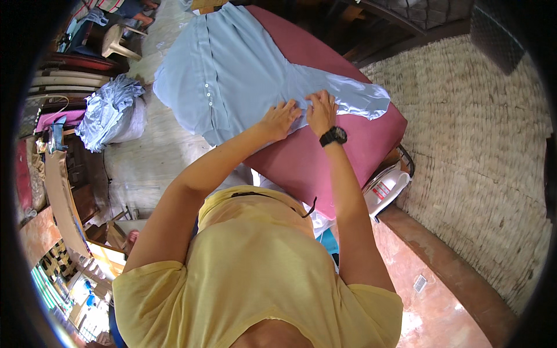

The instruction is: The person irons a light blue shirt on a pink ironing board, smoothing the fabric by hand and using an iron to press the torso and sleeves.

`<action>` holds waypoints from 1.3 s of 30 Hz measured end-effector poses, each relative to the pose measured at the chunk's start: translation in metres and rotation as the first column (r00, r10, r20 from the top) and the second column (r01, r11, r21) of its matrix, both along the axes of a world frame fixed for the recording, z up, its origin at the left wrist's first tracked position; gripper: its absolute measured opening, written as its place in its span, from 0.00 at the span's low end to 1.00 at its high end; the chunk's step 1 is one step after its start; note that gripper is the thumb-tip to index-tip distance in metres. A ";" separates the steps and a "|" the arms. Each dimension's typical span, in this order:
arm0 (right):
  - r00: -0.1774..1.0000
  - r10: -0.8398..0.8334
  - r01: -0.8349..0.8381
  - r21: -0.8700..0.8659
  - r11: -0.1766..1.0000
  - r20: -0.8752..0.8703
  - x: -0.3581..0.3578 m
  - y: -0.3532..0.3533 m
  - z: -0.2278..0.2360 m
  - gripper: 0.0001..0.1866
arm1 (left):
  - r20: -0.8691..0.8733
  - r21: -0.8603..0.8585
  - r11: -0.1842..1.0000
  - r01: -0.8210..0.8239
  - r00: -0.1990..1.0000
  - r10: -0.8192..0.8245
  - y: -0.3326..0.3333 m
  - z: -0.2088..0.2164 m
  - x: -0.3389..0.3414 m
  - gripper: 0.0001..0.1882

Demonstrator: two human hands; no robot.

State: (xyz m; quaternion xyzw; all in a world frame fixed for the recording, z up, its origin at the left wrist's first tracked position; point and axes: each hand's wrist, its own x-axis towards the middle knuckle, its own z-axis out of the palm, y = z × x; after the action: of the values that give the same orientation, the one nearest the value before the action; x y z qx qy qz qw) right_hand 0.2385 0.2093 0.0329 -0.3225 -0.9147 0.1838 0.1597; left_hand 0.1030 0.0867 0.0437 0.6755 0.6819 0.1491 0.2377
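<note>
A light blue button-up shirt [243,64] lies spread over a padded table with a maroon-pink cover [307,165]. Its placket with white buttons runs down the left part, and one sleeve [362,100] stretches out to the right. My left hand [282,120] rests on the shirt's near edge, fingers bent and apart. Just to its right, my right hand [321,113] touches the cloth where the sleeve begins, its fingers spread and slightly curled. A black watch [333,136] is on my right wrist. The cloth under my fingertips is partly hidden.
A heap of crumpled light blue garments [110,110] sits on the left. Beyond it stands a cream plastic chair [120,42], near another person's feet. A white object with red marks [386,188] is beside the table's right corner. A rough pale wall [464,133] rises at right.
</note>
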 end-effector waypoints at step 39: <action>0.591 -0.791 0.787 -0.100 0.609 -0.162 0.020 -0.027 -0.018 0.13 | 0.599 0.107 0.991 -0.085 0.801 0.004 0.205 -0.016 -0.066 0.15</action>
State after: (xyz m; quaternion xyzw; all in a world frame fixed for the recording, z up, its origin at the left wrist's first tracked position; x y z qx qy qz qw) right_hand 0.2588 0.1819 0.0149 -0.6761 -0.6562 0.1323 0.3080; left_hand 0.0369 0.2916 0.0273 0.5916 0.5771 0.4034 0.3928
